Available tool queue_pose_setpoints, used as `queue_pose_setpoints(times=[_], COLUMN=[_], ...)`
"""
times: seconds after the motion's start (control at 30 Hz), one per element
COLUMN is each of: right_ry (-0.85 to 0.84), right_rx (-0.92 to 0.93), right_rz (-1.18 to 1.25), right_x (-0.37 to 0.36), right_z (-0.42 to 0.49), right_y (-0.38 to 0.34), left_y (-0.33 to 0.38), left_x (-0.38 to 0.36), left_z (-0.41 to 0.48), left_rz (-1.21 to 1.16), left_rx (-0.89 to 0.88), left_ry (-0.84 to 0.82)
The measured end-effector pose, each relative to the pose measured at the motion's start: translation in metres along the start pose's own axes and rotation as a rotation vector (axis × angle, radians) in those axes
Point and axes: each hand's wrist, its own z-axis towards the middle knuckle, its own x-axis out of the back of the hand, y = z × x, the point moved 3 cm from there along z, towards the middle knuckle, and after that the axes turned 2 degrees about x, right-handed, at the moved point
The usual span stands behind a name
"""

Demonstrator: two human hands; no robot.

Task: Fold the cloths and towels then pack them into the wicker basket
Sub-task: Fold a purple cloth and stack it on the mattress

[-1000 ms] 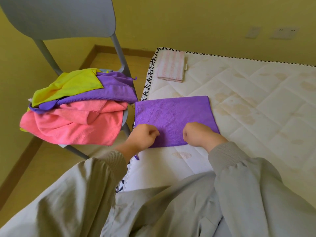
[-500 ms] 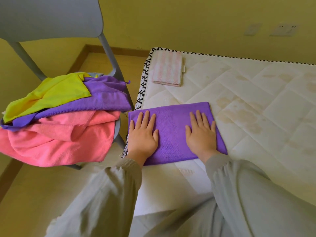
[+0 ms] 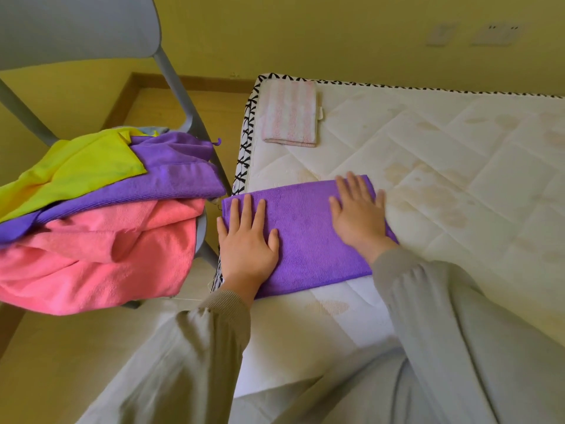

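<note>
A folded purple cloth lies flat on the white mattress near its left edge. My left hand presses flat on the cloth's left end, fingers straight and spread. On the cloth's right end my right hand lies flat too, its fingers reaching the far right corner. A folded pink-striped towel sits at the mattress's far left corner. No wicker basket is in view.
A grey chair stands left of the mattress, its seat piled with unfolded cloths: yellow, purple and pink. Yellow wall behind, wooden floor below. My grey sleeves and legs fill the foreground.
My hands went from curled fists at the cloth's near edge to flat palms on it, then slid apart toward its two ends.
</note>
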Motion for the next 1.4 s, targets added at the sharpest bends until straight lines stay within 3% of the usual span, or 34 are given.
queue_pose_setpoints(times=[0.17, 0.3, 0.4, 0.5, 0.6, 0.8, 0.93, 1.0, 1.07, 1.23, 1.4], right_ry=[0.016, 0.184, 0.144, 0.099, 0.149, 0.267, 0.207, 0.166, 0.157, 0.170, 0.185], right_rx=[-0.222, -0.316, -0.528, -0.595, -0.527, -0.213, -0.022, 0.066, 0.127, 0.182, 0.157], right_rz=[0.087, 0.207, 0.478, 0.719, 0.755, 0.711, 0.730, 0.773, 0.838, 0.962, 0.977], right_x=[0.005, 0.025, 0.032, 0.036, 0.049, 0.083, 0.104, 0.118, 0.133, 0.155, 0.154], right_z=[0.005, 0.011, 0.021, 0.020, 0.014, -0.012, -0.021, -0.026, -0.031, -0.041, -0.044], right_y=[0.025, 0.019, 0.026, 0.025, 0.011, -0.031, -0.036, -0.036, -0.039, -0.051, -0.049], left_y=[0.001, 0.002, 0.003, 0.002, 0.003, 0.004, 0.014, 0.025, 0.035, 0.057, 0.054], left_x=[-0.002, -0.004, -0.003, -0.004, -0.004, 0.008, 0.053, 0.081, 0.107, 0.152, 0.171], left_z=[0.001, 0.002, 0.002, 0.002, 0.003, 0.006, 0.024, 0.032, 0.036, 0.040, 0.035], left_rz=[0.035, 0.044, 0.057, 0.065, 0.081, 0.031, -0.418, -0.708, -0.826, -0.748, -0.736], left_rx=[0.017, 0.023, 0.023, 0.027, 0.021, 0.056, 0.114, 0.040, -0.032, -0.220, -0.139], left_ry=[-0.009, -0.022, -0.038, -0.042, -0.059, -0.222, -0.180, -0.175, -0.211, -0.290, -0.270])
